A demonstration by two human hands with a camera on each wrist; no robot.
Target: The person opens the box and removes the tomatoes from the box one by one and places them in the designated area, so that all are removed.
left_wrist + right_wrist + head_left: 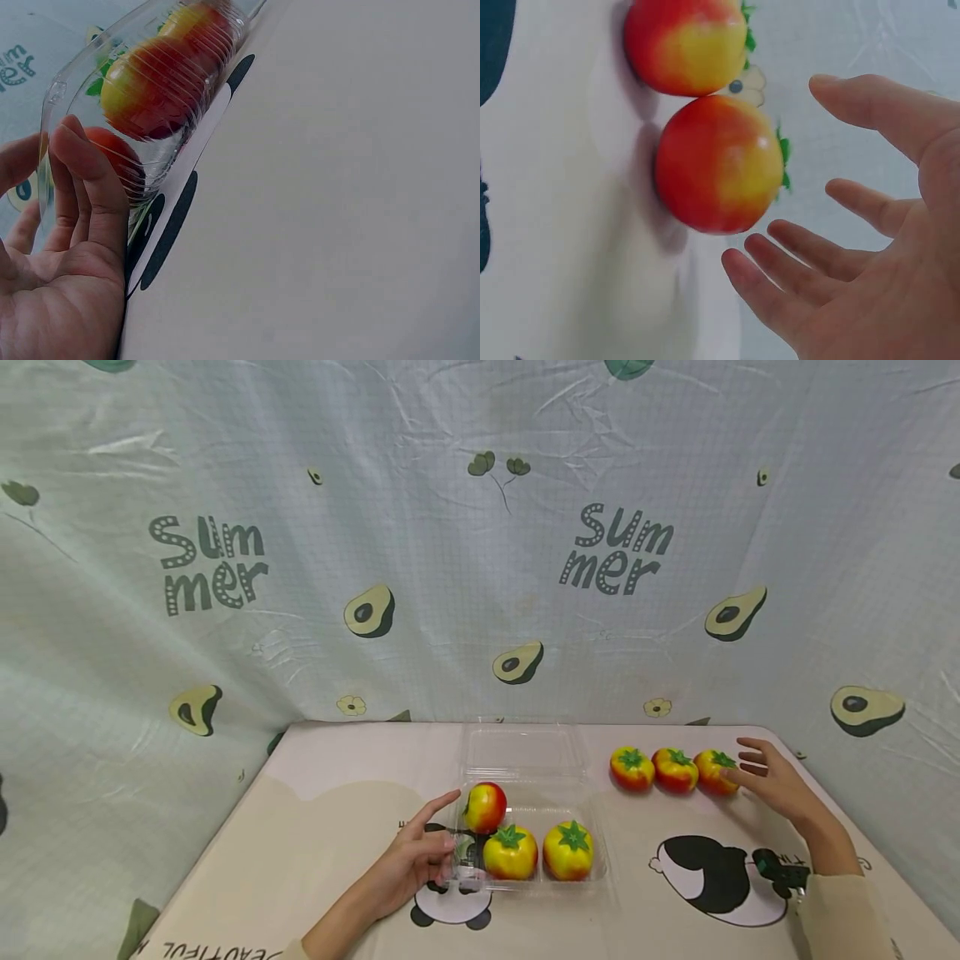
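Note:
Resting against the left side of a clear plastic clamshell box (pixel 525 887) is my left hand (pixel 408 864), index finger extended and the others loosely bent. The box holds three red-and-yellow toy tomatoes with green leaf tops: a tipped back-left tomato (pixel 485 807), a front-middle tomato (pixel 511 853) and a front-right tomato (pixel 567 852). At the table's right, my right hand (pixel 772 781) spreads its fingers beside the end tomato (pixel 715 775) of a row of three. In the right wrist view, the fingertips (pixel 742 270) are apart from the nearest tomato (pixel 720 165).
The row also has a left tomato (pixel 632 770) and a middle tomato (pixel 675 772), right of the box. The box's open lid (pixel 525 749) lies back toward the curtain (pixel 450 543), which hangs behind the table. Printed cartoons mark the tabletop (pixel 322 835).

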